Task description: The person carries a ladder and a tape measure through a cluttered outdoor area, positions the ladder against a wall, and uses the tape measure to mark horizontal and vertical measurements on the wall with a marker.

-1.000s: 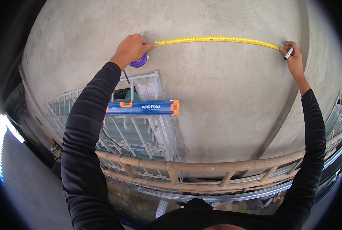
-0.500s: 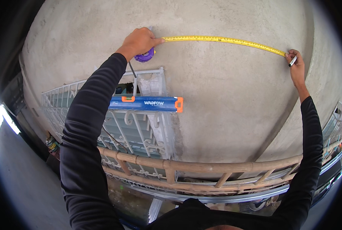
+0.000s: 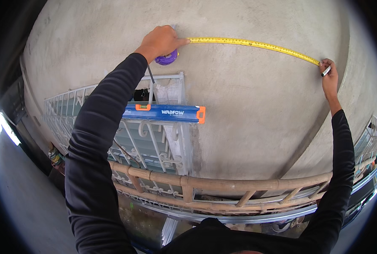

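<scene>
My left hand (image 3: 163, 41) grips a purple tape measure (image 3: 167, 58) against the grey wall, its thumb stretched along the blade. The yellow tape blade (image 3: 252, 43) runs rightward from it across the wall in a slight downward curve. At the blade's far right end, my right hand (image 3: 330, 76) pinches the tip and also holds a marker (image 3: 326, 71) with a black end and a pale barrel. Below my left hand, a blue spirit level (image 3: 167, 112) with orange end caps lies horizontally at the window grille; my left sleeve hides its left part.
A white metal window grille (image 3: 156, 142) with scrollwork fills the left of the wall (image 3: 247, 106). A bamboo ladder (image 3: 222, 184) crosses below, in front of the wall. Long metal channels (image 3: 239, 219) lie beneath it. A raised wall edge (image 3: 311, 135) runs at the right.
Both hands have shifted slightly to the right with the tape measure and its stretched blade. My right hand is also a little lower. Spirit level and grille look unmoved apart from a small view shift.
</scene>
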`<state>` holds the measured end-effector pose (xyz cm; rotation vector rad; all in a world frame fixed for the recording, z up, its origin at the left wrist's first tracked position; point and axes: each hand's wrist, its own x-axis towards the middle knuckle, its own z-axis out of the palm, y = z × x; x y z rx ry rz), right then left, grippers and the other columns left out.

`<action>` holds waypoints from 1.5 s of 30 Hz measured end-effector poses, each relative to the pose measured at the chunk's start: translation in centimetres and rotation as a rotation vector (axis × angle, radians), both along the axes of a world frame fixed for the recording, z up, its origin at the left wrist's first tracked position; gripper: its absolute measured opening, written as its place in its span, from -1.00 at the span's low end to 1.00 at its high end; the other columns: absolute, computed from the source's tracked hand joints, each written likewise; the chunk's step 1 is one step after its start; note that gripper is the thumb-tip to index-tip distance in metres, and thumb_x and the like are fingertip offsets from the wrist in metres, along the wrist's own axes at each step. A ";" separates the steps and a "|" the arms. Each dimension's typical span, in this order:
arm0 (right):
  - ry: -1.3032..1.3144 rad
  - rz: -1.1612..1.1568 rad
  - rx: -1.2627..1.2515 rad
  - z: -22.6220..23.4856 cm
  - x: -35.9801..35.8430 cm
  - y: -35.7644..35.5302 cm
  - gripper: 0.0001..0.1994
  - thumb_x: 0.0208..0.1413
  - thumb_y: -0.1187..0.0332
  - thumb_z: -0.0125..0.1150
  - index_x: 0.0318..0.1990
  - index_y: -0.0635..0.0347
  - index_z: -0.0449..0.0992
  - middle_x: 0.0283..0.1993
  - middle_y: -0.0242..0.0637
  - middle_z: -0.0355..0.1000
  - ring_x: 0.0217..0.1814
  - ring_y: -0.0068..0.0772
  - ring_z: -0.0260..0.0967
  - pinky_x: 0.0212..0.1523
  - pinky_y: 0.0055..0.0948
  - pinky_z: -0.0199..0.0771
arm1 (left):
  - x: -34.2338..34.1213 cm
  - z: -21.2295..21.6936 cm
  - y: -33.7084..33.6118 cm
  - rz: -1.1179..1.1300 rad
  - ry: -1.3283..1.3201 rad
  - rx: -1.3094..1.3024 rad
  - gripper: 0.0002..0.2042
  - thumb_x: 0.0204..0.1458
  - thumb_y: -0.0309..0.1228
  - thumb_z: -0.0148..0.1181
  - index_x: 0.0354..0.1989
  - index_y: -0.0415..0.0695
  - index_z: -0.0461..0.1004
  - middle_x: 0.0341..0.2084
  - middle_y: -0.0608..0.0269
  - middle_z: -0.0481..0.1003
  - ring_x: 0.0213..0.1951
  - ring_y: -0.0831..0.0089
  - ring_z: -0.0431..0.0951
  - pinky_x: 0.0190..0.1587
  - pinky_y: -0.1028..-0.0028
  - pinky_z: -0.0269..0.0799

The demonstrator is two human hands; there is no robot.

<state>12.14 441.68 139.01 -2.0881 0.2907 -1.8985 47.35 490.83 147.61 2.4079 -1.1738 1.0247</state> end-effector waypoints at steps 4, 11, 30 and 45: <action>0.005 -0.069 0.031 0.2 0.1 1.7 -0.78 0.35 0.29 0.28 0.04 0.16 0.51 -0.21 -0.41 0.43 -0.22 -0.55 0.35 -0.11 -0.50 0.40 | 0.7 0.2 -0.2 0.025 0.015 0.041 -0.43 0.12 0.20 0.28 -0.41 -0.16 0.74 -0.63 0.15 0.58 -0.57 0.33 0.57 -0.44 0.31 0.52; 0.102 -0.561 -0.334 -1.2 3.1 8.1 -0.76 0.28 0.32 0.29 0.05 0.10 0.53 -0.21 -0.23 0.45 -0.24 -0.24 0.47 -0.18 -0.27 0.42 | 1.2 0.6 -0.5 0.062 0.038 0.090 -0.41 0.15 0.22 0.22 -0.30 -0.17 0.72 -0.54 0.14 0.62 -0.48 0.28 0.65 -0.35 0.28 0.62; -0.153 0.236 -0.927 5.5 23.0 25.0 -0.82 0.31 0.31 0.21 -0.01 0.12 0.59 -0.34 -0.34 0.46 -0.32 -0.36 0.36 -0.19 -0.34 0.36 | 0.8 0.3 0.5 0.018 0.072 0.075 -0.55 0.17 0.08 0.24 -0.27 -0.10 0.76 -0.44 0.13 0.67 -0.39 0.26 0.68 -0.19 0.25 0.63; -0.081 0.331 -0.690 6.1 24.8 26.0 -0.75 0.04 0.39 0.41 -0.54 0.14 0.42 -0.50 -0.24 0.40 -0.43 -0.17 0.33 -0.33 -0.19 0.27 | 2.3 -0.6 0.6 -0.061 -0.055 0.074 -0.52 0.17 0.03 0.31 -0.28 -0.24 0.75 -0.54 0.02 0.64 -0.54 0.31 0.62 -0.32 0.35 0.61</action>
